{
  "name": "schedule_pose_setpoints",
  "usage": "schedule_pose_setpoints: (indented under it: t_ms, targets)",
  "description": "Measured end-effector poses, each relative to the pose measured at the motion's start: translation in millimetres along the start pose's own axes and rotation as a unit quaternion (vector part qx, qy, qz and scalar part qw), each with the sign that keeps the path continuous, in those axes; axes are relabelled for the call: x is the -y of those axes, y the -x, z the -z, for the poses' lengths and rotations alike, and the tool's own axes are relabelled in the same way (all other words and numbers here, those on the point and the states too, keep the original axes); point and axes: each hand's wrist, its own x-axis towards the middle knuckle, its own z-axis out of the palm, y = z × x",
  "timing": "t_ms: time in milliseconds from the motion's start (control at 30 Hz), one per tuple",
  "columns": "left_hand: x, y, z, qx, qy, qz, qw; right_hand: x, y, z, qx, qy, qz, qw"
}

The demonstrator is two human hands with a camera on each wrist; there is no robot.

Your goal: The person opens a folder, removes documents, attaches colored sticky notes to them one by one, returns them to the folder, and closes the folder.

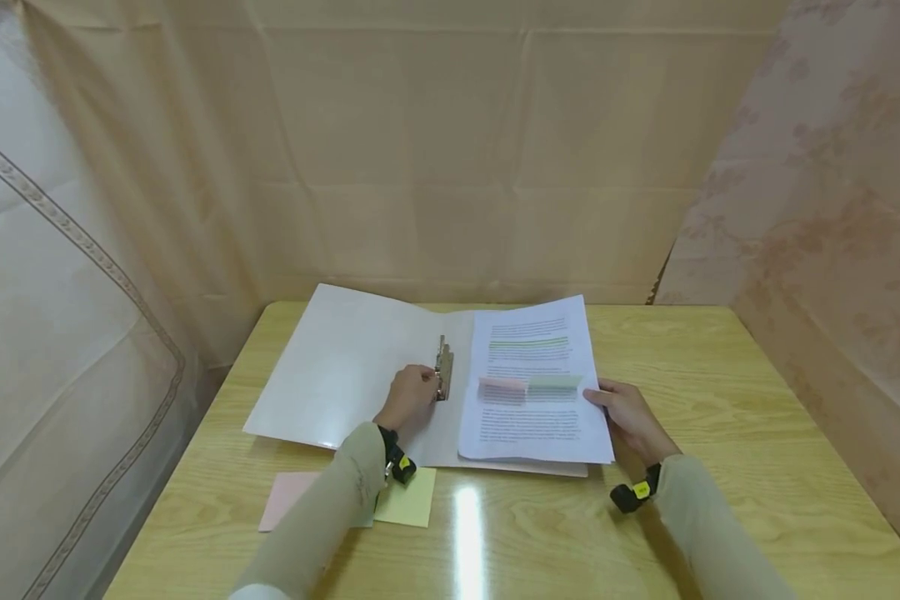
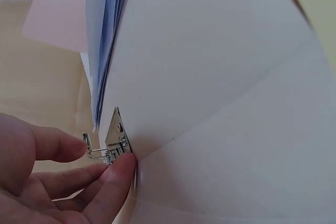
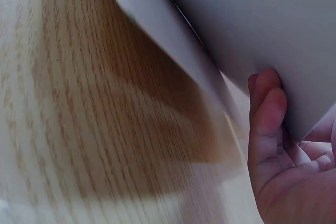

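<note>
A white folder (image 1: 360, 367) lies spread on the table with a metal clip (image 1: 446, 372) near its fold. My left hand (image 1: 408, 396) is at this clip; in the left wrist view its thumb and fingers pinch around the wire lever (image 2: 94, 153) beside the clip's plate. Over the folder's right half is a stack of printed papers (image 1: 528, 433), its top sheet bearing green-highlighted lines, a pink sticky note (image 1: 503, 385) and a green sticky note (image 1: 555, 382). My right hand (image 1: 633, 417) grips the stack's right edge, thumb on top, fingers underneath, the edge lifted off the folder.
A pink note pad (image 1: 285, 496) and a yellow note pad (image 1: 408, 498) lie in front of the folder, with a green one partly hidden under my left forearm. The wooden table (image 1: 720, 375) backs onto a beige cloth (image 1: 420, 167), with cloths at both sides.
</note>
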Motion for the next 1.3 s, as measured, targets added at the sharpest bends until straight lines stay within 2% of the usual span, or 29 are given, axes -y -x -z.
schedule_pose_setpoints:
  t_ms: [167,533,733,1100,1300]
  targets:
    - [-5.6,2.0,-6.5,0.002,-0.005,-0.012,0.9999,1.3,-2.7,-2.5,0.003,-0.002,-0.009,1.0000]
    - [-5.6,4.1,-12.5,0.010,0.000,-0.023,0.9997,5.1,-11.4,-8.7,0.011,0.016,-0.003,0.9998]
    - [-6.9,2.1,-12.4,0.020,-0.004,-0.003,0.9998,7.1,-17.1,-11.7,0.017,0.011,0.006,0.9998]
    - [-8.9,-0.5,-11.2,0.037,-0.003,0.003,0.9993,2.7,-24.3,-14.0,0.020,-0.003,-0.022,0.9995]
    - [-14.8,-10.4,-6.6,0.038,-0.007,0.007,0.9992,-3.1,-26.9,-13.5,0.011,-0.008,-0.055,0.9984]
